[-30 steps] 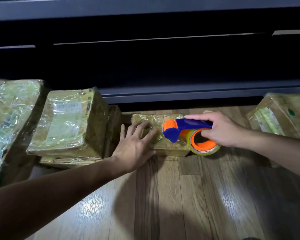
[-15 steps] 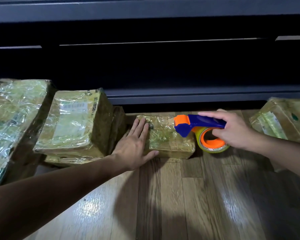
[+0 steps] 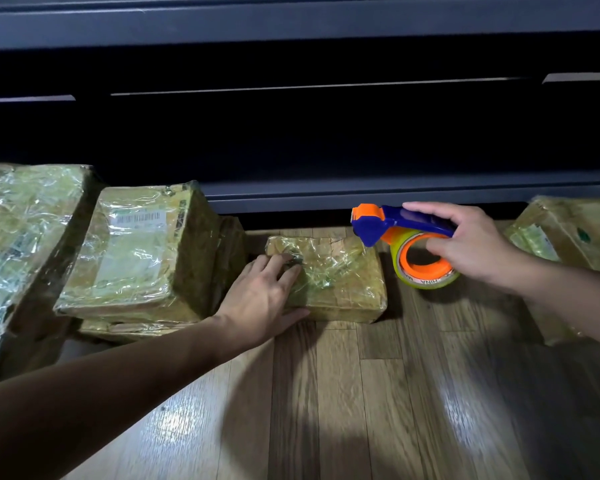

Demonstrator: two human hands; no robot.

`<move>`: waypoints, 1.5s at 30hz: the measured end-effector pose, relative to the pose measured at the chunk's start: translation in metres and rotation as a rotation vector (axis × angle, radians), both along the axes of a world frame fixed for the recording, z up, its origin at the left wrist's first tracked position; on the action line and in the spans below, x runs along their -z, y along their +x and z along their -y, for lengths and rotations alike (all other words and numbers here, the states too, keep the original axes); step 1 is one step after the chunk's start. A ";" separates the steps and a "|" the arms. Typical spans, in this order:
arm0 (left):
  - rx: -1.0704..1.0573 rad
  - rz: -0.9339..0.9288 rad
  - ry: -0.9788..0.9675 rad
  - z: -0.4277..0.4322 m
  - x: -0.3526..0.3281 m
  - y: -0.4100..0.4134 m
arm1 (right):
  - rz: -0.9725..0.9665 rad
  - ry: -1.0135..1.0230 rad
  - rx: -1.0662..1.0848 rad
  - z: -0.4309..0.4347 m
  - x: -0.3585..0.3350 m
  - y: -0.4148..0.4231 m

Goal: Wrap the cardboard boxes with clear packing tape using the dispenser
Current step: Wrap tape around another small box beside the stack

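Note:
A small flat cardboard box (image 3: 340, 282) covered in shiny clear tape lies on the wooden floor in the middle. My left hand (image 3: 260, 299) rests on its left end, fingers on top and thumb along the front side. My right hand (image 3: 465, 244) grips a blue and orange tape dispenser (image 3: 388, 223) with a roll of clear tape (image 3: 423, 268), held in the air just right of the box, its orange head above the box's right rear corner.
Two taped boxes (image 3: 136, 251) are stacked at the left, with a larger taped box (image 3: 18, 237) at the far left. Another taped box (image 3: 575, 233) sits at the right edge. A dark low furniture unit (image 3: 326, 133) runs across the back.
The dispenser has lifted off the small box's top and moved right, clear of it. My left hand has slid onto the box's left end and now lies on it.

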State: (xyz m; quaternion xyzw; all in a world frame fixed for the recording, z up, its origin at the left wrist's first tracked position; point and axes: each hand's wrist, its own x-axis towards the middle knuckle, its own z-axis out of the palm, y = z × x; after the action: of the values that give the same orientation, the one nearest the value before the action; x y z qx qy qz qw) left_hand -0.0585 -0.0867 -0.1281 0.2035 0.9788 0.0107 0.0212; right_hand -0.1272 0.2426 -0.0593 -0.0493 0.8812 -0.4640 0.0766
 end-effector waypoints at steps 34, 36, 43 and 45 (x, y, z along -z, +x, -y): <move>0.017 0.250 0.024 -0.043 -0.009 -0.076 | 0.096 0.023 0.079 -0.007 -0.006 0.025; -0.028 0.268 0.022 -0.050 -0.008 -0.090 | 0.085 0.020 0.084 -0.009 -0.005 0.027; 0.037 0.181 0.166 -0.045 0.014 -0.113 | 0.095 -0.029 0.105 -0.010 0.000 0.029; 0.048 0.008 0.222 -0.042 0.027 -0.107 | 0.104 -0.036 0.106 -0.009 0.002 0.028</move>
State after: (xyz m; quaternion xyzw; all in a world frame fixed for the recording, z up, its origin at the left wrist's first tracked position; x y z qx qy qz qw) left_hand -0.1656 -0.0448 -0.1554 0.2282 0.9663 0.1193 0.0025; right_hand -0.0997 0.2521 -0.0609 0.0201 0.8688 -0.4852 0.0966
